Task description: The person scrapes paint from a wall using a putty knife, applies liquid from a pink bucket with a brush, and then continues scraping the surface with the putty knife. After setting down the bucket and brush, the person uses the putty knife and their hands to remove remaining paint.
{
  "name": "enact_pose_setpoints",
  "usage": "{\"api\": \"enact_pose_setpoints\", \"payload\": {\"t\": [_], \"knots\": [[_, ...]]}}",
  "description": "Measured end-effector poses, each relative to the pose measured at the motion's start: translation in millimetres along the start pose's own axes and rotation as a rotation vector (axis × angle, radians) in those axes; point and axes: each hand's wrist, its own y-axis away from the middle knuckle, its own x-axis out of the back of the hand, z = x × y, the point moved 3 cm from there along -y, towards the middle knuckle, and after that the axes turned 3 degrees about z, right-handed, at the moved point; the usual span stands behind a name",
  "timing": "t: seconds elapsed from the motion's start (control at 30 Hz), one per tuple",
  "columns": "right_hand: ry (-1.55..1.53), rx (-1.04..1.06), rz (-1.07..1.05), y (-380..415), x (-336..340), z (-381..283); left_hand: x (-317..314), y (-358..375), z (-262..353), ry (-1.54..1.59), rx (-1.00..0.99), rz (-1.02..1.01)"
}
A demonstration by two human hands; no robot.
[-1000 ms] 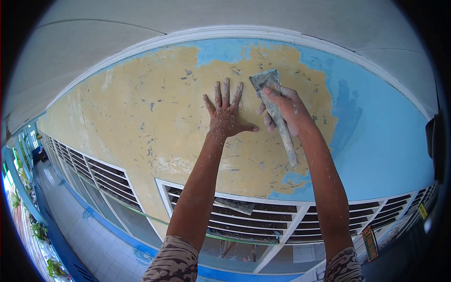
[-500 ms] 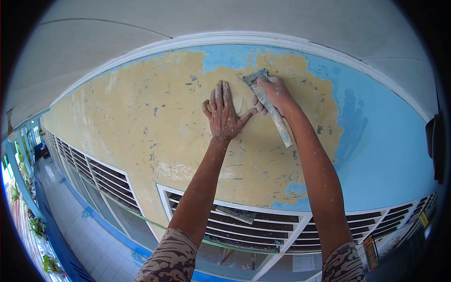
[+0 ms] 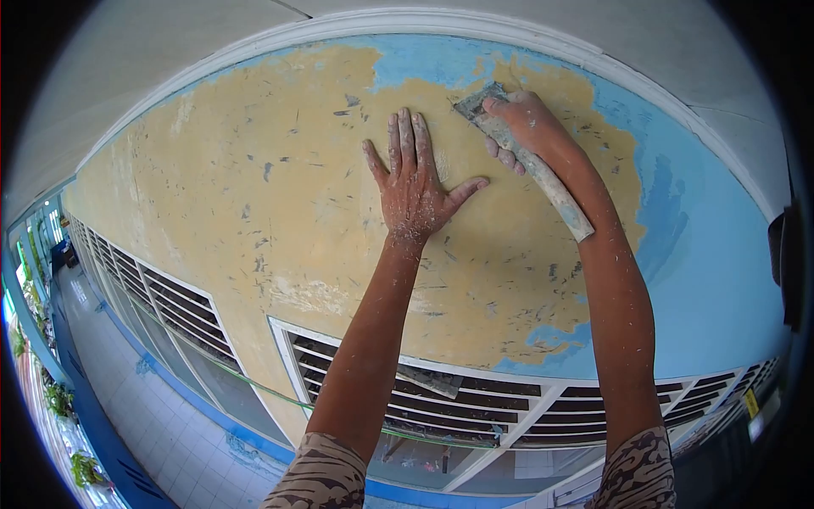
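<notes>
My left hand [image 3: 413, 188] lies flat against the wall [image 3: 331, 229], fingers spread and dusted with pale flecks. To its right, my right hand [image 3: 530, 127] is wrapped round a paint scraper [image 3: 555, 191] with a long, worn handle. The scraper's dirty blade points up and left, by the wall near the top edge of the tan patch. Its handle slants down to the right, its end beside my forearm. Ragged blue paint [image 3: 415, 64] borders the tan surface above and to the right.
White-framed louvre windows [image 3: 475, 399] run below the wall, with a flat board [image 3: 428, 380] lying behind the slats. White moulding [image 3: 407, 19] edges the ceiling above. A tiled walkway [image 3: 161, 424] with potted plants [image 3: 85, 467] stretches along the lower left.
My right hand and the scraper have moved up and right, with the handle tilted further sideways. My left hand's fingers have spread wider. The view has tilted down slightly.
</notes>
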Motion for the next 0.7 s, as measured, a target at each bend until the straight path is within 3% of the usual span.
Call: {"api": "enact_pose_setpoints", "payload": {"t": [0.33,0.4,0.7], "knots": [[0.034,-0.024,0.015,-5.0,-6.2,-5.6,2.2,1.1,0.2,0.024,0.039,0.014],[-0.013,0.079,-0.006,-15.2,-11.9,-9.3,-0.2,0.2,-0.4,0.018,0.03,0.009],[0.061,-0.014,-0.066,-9.0,-0.9,-12.8,0.8,-1.3,-1.1,0.005,0.044,0.055]]}}
